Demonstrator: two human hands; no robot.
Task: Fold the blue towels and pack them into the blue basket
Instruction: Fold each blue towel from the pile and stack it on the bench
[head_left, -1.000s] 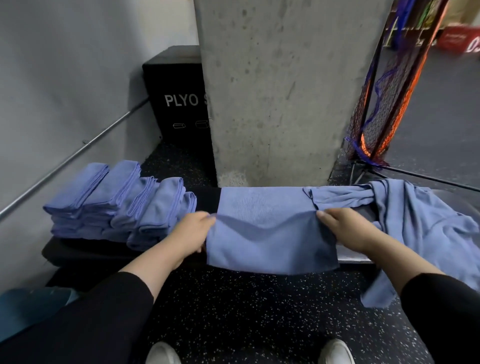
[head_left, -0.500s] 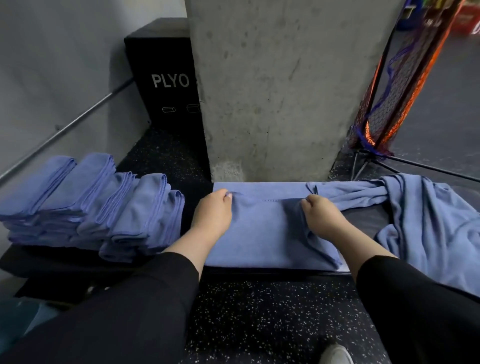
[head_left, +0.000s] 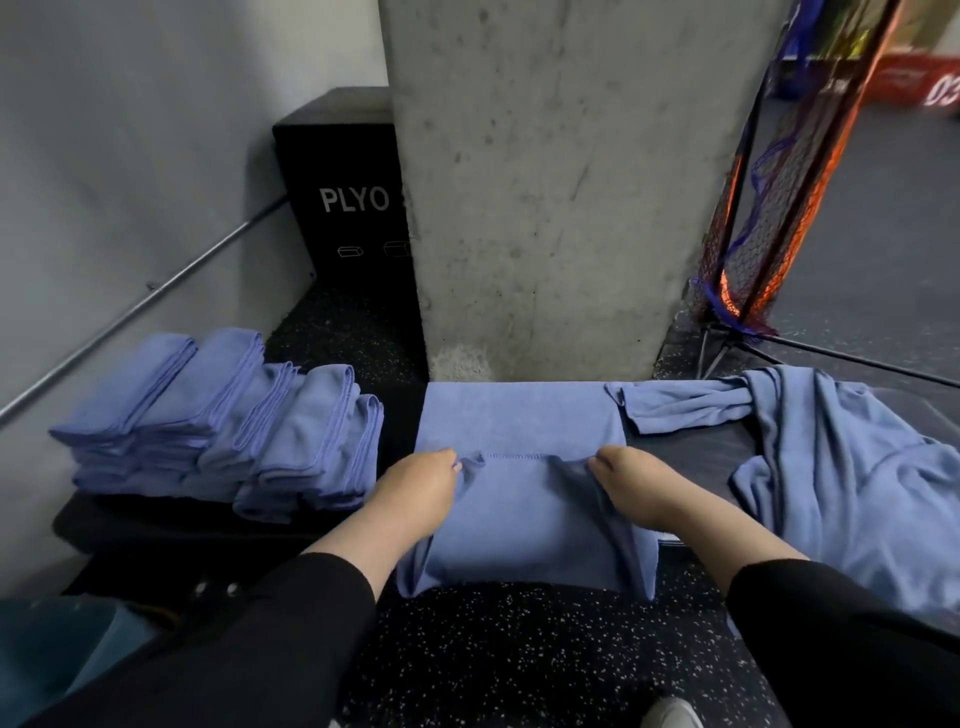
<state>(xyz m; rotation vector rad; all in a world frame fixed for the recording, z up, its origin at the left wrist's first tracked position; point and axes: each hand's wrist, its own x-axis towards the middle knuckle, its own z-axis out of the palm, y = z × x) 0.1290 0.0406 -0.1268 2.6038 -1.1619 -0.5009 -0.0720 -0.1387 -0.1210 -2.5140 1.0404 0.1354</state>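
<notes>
Blue towel, plain periwinkle with a stitched hem line; folded towels and loose towels, same blue. Counter, dark grey-black. Floor, black with white speckles. Pillar, mottled grey concrete. Box, black, white lettering. Net, orange and blue mesh. Sleeves, black.

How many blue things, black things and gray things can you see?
Blue: 3 - folded towel stack, towel being folded, unfolded towel pile
Black: 2 - plyo box, bench
Gray: 1 - concrete pillar
Total: 6
</notes>
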